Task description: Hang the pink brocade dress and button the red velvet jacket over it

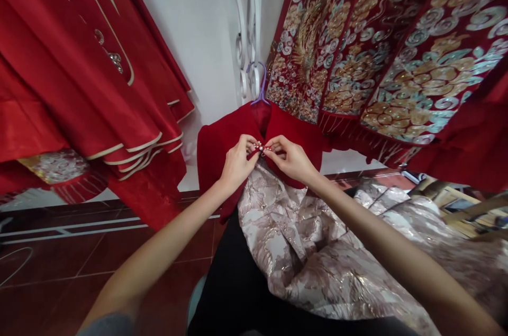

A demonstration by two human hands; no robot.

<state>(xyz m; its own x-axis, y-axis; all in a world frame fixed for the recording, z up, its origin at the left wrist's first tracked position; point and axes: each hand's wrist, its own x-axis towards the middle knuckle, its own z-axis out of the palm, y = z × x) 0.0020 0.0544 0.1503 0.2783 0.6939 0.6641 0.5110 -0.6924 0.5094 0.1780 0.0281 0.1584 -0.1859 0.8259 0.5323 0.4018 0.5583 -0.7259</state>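
A red jacket (216,143) hangs on a purple hanger (260,93) in front of me. At its front opening, my left hand (238,160) and my right hand (292,159) pinch a small beaded fastener (261,147) from either side. Fingertips and thumbs are close together, so part of the fastener is hidden. Its pale, shiny beads show between the two hands. Below them, pinkish-silver brocade fabric (273,225) spreads over my lap and off to the right, beneath my right forearm.
Long red garments (130,76) with gold piping hang at the left. On the right hangs a red garment (416,71) with dense gold and silver embroidery and a fringe. White curved metalwork (253,18) stands behind the hanger. Dark red tiles (146,251) cover the floor.
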